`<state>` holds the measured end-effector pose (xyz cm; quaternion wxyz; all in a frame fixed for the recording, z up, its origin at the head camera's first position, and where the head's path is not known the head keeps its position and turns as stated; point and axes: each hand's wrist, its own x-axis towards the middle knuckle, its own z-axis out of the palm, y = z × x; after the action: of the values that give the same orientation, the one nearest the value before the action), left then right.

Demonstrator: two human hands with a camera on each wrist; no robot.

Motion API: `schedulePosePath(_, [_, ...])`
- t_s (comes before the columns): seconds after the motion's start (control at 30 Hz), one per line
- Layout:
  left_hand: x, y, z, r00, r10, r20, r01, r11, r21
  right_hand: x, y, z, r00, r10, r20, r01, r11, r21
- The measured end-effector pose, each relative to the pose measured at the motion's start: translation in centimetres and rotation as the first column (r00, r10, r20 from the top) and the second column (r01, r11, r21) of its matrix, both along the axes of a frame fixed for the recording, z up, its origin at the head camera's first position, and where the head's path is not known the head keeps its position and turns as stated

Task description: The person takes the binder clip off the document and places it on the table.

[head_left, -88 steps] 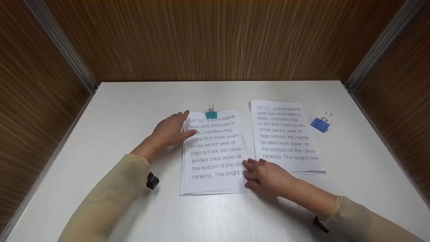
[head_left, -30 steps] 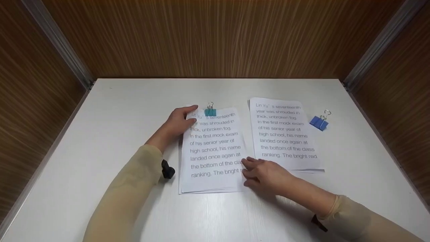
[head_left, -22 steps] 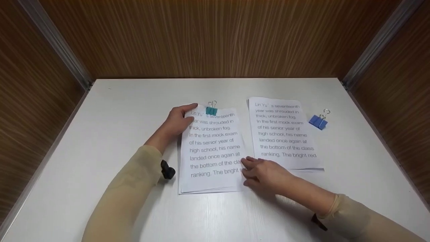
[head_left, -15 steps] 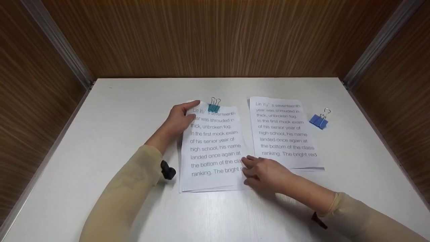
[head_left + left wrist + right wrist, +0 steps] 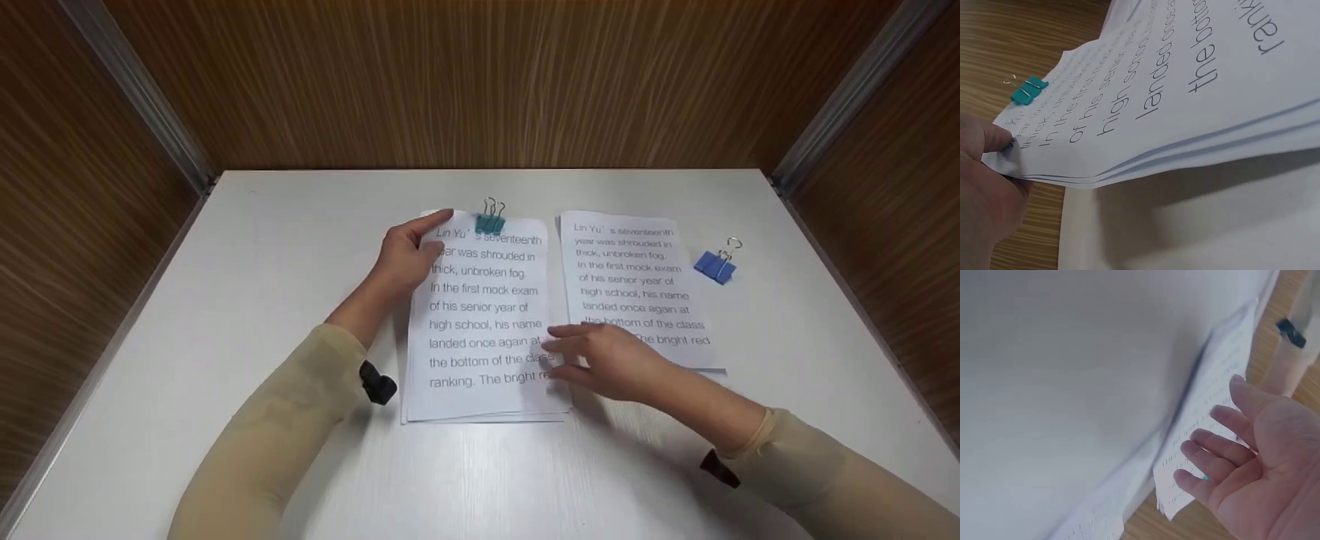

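My left hand [image 5: 405, 259] pinches the upper left corner of the left stack of printed sheets [image 5: 486, 315], thumb on top and fingers beneath, as the left wrist view shows. That end of the stack is raised and the paper bows. A teal binder clip [image 5: 490, 223] grips its top edge, wire handles standing up; it also shows in the left wrist view as a teal clip [image 5: 1028, 91]. Over the stack's lower right edge is my right hand [image 5: 615, 364], its fingers loosely extended and holding nothing. The right wrist view shows the right hand [image 5: 1264, 455] palm and spread fingers.
A second stack of printed sheets [image 5: 630, 277] lies to the right, partly under my right hand from the head view. Beyond it rests a blue binder clip [image 5: 715, 268] on the white table [image 5: 300, 247]. Wood-grain panels [image 5: 480, 82] enclose the back and sides.
My left hand has moved to the stack's top corner and lifted it, carrying the teal clip up and right. My right hand has come off the stack's lower right edge, shifting slightly away.
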<state>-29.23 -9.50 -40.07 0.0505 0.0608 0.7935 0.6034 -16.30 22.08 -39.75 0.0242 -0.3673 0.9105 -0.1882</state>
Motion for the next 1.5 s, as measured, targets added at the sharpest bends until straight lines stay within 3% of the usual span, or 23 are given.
schedulePosePath(0.23, [0.8, 0.2, 0.7, 1.000, 0.002, -0.020, -0.002, 1.000, 0.022, -2.7, 0.8, 2.6, 0.991, -0.129, 0.041, 0.134, 0.977, -0.167])
schedulePosePath(0.53, [2.0, 0.5, 1.3, 0.999, -0.026, -0.035, 0.028, 0.997, 0.071, -6.2, 1.4, 5.8, 0.939, -0.294, 0.180, 0.342, 0.864, -0.370])
schedulePosePath(0.77, [2.6, 0.4, 1.7, 0.997, -0.053, -0.052, 0.059, 0.992, 0.110, -8.9, 0.5, 7.4, 0.918, -0.276, 0.285, 0.385, 0.793, -0.473])
schedulePosePath(0.87, [2.9, 0.5, 1.9, 0.996, -0.070, -0.063, 0.078, 0.988, 0.130, -9.8, 0.2, 7.5, 0.913, -0.259, 0.315, 0.391, 0.776, -0.495])
schedulePosePath(1.17, [3.6, 0.8, 2.5, 0.992, -0.097, -0.082, 0.109, 0.982, 0.157, -12.5, -0.3, 7.5, 0.918, -0.242, 0.315, 0.379, 0.773, -0.509])
schedulePosePath(1.5, [4.1, 0.9, 2.6, 0.987, -0.129, -0.092, 0.143, 0.976, 0.162, -13.5, -0.8, 7.4, 0.906, -0.185, 0.381, 0.368, 0.790, -0.490])
